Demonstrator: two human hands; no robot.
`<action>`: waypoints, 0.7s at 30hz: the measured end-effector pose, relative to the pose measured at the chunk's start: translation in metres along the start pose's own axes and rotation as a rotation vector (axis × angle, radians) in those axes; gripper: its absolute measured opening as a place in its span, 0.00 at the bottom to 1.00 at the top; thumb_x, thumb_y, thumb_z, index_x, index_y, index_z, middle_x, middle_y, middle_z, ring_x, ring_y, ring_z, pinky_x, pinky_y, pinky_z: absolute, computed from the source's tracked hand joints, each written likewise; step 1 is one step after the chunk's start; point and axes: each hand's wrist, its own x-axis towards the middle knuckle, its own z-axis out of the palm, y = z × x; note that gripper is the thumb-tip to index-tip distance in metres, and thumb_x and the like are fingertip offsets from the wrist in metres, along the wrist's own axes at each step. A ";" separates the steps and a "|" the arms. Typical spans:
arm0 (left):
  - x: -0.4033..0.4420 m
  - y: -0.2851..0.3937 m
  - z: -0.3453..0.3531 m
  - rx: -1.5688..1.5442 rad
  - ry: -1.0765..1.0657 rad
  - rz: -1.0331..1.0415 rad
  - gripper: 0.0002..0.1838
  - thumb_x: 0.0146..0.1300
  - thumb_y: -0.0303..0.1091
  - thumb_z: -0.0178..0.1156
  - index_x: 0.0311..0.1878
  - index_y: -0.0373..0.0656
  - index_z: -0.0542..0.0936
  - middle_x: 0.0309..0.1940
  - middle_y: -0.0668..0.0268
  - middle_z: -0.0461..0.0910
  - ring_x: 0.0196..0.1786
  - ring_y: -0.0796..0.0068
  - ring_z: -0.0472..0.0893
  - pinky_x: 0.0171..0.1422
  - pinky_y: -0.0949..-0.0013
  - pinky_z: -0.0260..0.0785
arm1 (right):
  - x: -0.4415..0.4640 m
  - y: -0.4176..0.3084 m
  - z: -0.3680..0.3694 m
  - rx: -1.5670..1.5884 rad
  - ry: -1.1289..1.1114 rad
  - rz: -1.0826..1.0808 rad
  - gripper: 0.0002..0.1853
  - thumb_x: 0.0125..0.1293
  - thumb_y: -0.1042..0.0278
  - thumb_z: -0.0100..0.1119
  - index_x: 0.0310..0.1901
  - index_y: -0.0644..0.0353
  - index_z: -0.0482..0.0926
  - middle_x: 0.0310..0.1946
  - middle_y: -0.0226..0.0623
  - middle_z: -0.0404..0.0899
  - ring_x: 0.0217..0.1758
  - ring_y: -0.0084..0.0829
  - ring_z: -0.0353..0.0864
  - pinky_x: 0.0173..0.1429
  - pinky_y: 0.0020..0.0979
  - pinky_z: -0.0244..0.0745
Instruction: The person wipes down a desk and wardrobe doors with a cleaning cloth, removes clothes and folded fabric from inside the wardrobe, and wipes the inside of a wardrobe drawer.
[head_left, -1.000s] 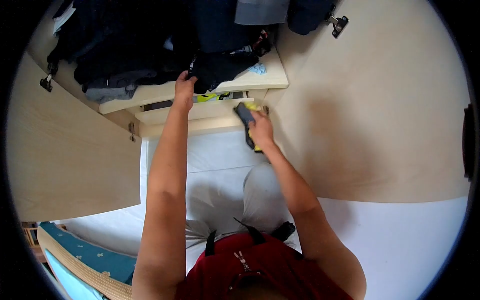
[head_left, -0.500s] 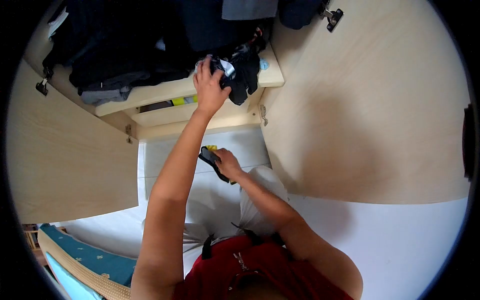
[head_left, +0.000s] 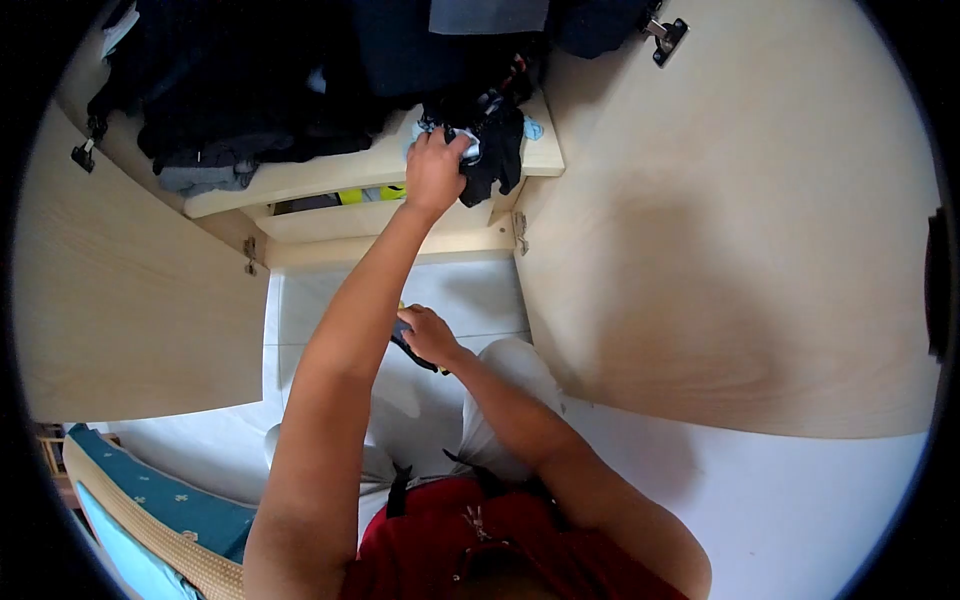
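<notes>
My left hand [head_left: 437,172] reaches up to the wardrobe shelf [head_left: 310,178], its fingers curled into a small heap of black clothing [head_left: 495,160]. A pale white-blue piece of cloth [head_left: 466,147] shows at its fingertips. Lower down, above the floor, my right hand [head_left: 431,335] is closed around a black-and-grey brush [head_left: 402,330] with yellow along its underside. My left forearm and the right hand hide most of that brush.
Dark folded clothes [head_left: 230,110] fill the shelf's left side. Open wardrobe doors stand to the left [head_left: 140,290] and right [head_left: 740,220]. Below the shelf, a slot holds something yellow-green [head_left: 375,194]. A teal-covered cushion [head_left: 165,495] lies at the lower left.
My left hand has shifted slightly right and down, its fingers now more bunched on the cloth. The right hand with the brush has moved left, partly behind my left forearm.
</notes>
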 end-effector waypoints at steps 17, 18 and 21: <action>0.047 0.034 0.010 0.158 -0.458 -0.026 0.35 0.42 0.32 0.72 0.59 0.62 0.79 0.72 0.67 0.61 0.73 0.49 0.59 0.67 0.38 0.64 | 0.001 0.002 0.016 -0.079 -0.062 0.127 0.22 0.58 0.75 0.55 0.57 0.60 0.75 0.54 0.49 0.77 0.56 0.50 0.75 0.61 0.45 0.72; 0.043 0.035 0.009 0.154 -0.439 0.007 0.32 0.45 0.30 0.70 0.57 0.62 0.80 0.69 0.67 0.65 0.72 0.50 0.61 0.66 0.39 0.64 | 0.001 0.000 0.017 -0.077 -0.089 0.128 0.22 0.58 0.76 0.55 0.57 0.60 0.75 0.55 0.48 0.77 0.56 0.50 0.75 0.61 0.45 0.72; 0.024 0.031 0.007 0.140 -0.241 0.155 0.24 0.48 0.25 0.64 0.50 0.58 0.83 0.53 0.66 0.75 0.61 0.55 0.71 0.58 0.45 0.70 | 0.003 -0.005 0.015 -0.019 -0.101 0.081 0.22 0.57 0.76 0.54 0.56 0.59 0.75 0.55 0.48 0.77 0.56 0.51 0.75 0.61 0.45 0.72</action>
